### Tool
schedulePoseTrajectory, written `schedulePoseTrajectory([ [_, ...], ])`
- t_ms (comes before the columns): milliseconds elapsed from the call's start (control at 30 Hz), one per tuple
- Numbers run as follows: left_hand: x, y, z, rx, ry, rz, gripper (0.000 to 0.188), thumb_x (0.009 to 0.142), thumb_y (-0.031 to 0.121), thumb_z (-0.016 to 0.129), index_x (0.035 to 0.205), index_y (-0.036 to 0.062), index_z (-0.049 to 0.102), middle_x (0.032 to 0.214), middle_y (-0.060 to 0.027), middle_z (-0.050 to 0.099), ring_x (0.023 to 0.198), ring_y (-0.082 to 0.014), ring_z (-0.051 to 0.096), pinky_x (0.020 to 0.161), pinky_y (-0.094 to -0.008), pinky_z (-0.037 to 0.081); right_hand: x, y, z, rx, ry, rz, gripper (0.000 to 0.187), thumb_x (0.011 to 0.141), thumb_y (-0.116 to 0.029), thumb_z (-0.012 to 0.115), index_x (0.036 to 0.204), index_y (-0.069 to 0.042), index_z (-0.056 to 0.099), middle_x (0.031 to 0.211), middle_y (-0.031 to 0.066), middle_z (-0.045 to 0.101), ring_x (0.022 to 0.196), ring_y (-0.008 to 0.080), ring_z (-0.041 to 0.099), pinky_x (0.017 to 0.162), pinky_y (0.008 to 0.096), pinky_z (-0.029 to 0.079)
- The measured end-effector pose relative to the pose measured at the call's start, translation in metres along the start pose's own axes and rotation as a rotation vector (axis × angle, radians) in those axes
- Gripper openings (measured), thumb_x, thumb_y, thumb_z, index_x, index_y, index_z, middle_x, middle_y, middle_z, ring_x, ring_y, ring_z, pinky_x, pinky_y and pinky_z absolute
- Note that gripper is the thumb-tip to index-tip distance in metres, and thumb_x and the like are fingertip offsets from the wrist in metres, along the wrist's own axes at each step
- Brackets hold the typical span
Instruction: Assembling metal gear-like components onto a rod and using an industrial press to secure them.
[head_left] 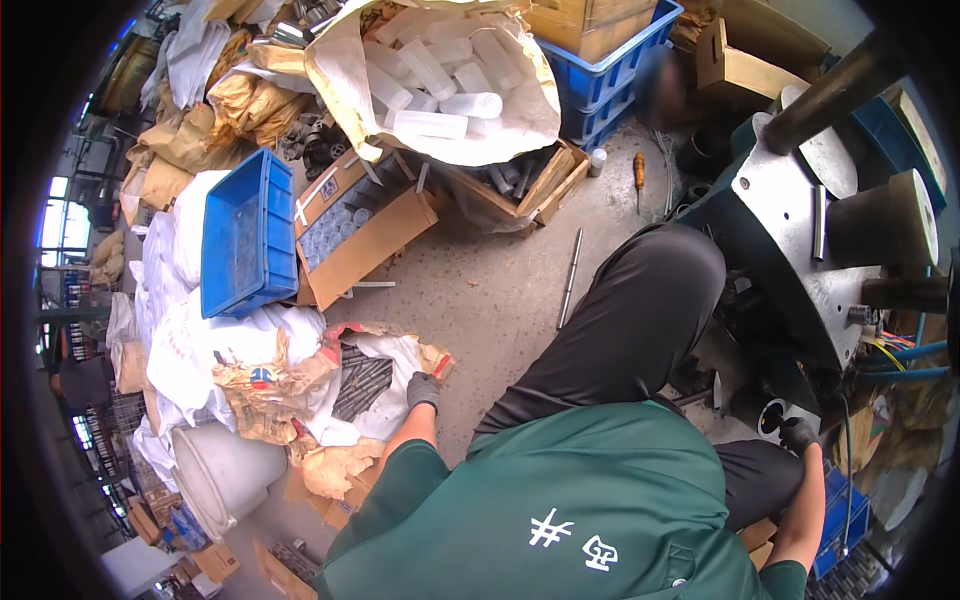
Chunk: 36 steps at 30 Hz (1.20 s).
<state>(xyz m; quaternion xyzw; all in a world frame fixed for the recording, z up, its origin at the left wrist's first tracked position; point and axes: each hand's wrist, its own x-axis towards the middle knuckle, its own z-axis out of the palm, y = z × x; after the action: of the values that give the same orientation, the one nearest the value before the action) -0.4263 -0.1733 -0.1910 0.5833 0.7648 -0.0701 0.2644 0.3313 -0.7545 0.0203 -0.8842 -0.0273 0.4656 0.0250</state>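
My left hand (423, 390), in a grey glove, is at the right rim of a torn paper sack (270, 385) with a white liner. Its fingers look curled over that edge. Several dark metal rods (364, 383) lie in a bundle inside the sack. On the far right, my right hand (798, 435), in a dark glove, is beside the round open end of a black cylinder (768, 414) low on a machine. The fingers there look closed; whatever they hold is too small to make out.
A metal plate with thick posts (790, 190) stands at my right. A long metal bar (570, 280) and a screwdriver (639, 180) lie on the floor. Ahead are a sack of translucent plastic tubes (430, 110), a blue crate (250, 235) and an open carton (370, 245).
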Motion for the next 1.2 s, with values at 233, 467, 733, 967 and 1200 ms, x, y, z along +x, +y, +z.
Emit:
schedulePoseTrajectory([
  [233, -0.015, 0.139, 0.052, -0.015, -0.214, 0.47, 0.03, 0.096, 0.027, 0.065, 0.115, 0.004, 0.07, 0.116, -0.0231, 0.071, 0.113, -0.0396, 0.069, 0.097, -0.0483, 0.055, 0.002, 0.032, 0.002, -0.218, 0.066, 0.08, 0.017, 0.091, -0.01, 0.062, 0.086, -0.002, 0.076, 0.072, 0.0101, 0.071, 0.058, 0.0213, 0.067, 0.054, 0.0395, 0.053],
  [467, -0.04, 0.328, 0.106, 0.184, -0.403, 0.783, 0.053, 0.091, 0.033, 0.074, 0.131, 0.0022, 0.059, 0.125, -0.0236, 0.069, 0.117, -0.0404, 0.067, 0.099, -0.0466, 0.055, -0.026, 0.03, 0.005, 0.09, 0.024, 0.201, 0.021, 0.092, -0.018, 0.063, 0.103, -0.003, 0.074, 0.085, 0.0087, 0.074, 0.066, 0.0206, 0.07, 0.055, 0.0358, 0.054],
  [733, -0.027, 0.405, 0.143, 0.387, -0.361, 0.596, 0.052, 0.086, 0.028, 0.077, 0.129, 0.0026, 0.061, 0.127, -0.0234, 0.071, 0.121, -0.0389, 0.069, 0.101, -0.0484, 0.056, -0.076, 0.003, 0.005, -0.081, 0.207, -0.059, 0.03, 0.091, -0.022, 0.062, 0.11, -0.002, 0.076, 0.1, 0.0172, 0.077, 0.09, 0.0317, 0.075, 0.08, 0.043, 0.058],
  [967, 0.054, 0.375, 0.196, -0.028, -0.539, 0.523, 0.026, 0.082, 0.019, 0.069, 0.095, -0.0024, 0.072, 0.095, -0.0276, 0.075, 0.092, -0.0413, 0.075, 0.086, -0.0494, 0.058, -0.129, -0.111, -0.038, -0.178, 0.747, -0.737, 0.017, 0.091, -0.019, 0.067, 0.103, -0.008, 0.069, 0.096, 0.015, 0.069, 0.093, 0.0379, 0.069, 0.081, 0.0451, 0.057],
  [1200, 0.008, 0.439, 0.067, -0.618, -0.641, 0.751, 0.012, 0.085, 0.008, 0.056, 0.094, 0.004, 0.063, 0.076, -0.0107, 0.061, 0.062, -0.0265, 0.061, 0.058, -0.0365, 0.052, -0.116, -0.188, -0.085, 0.101, 1.468, -0.698, 0.026, 0.087, -0.014, 0.07, 0.112, -0.01, 0.069, 0.112, 0.0162, 0.069, 0.106, 0.0387, 0.066, 0.093, 0.049, 0.053],
])
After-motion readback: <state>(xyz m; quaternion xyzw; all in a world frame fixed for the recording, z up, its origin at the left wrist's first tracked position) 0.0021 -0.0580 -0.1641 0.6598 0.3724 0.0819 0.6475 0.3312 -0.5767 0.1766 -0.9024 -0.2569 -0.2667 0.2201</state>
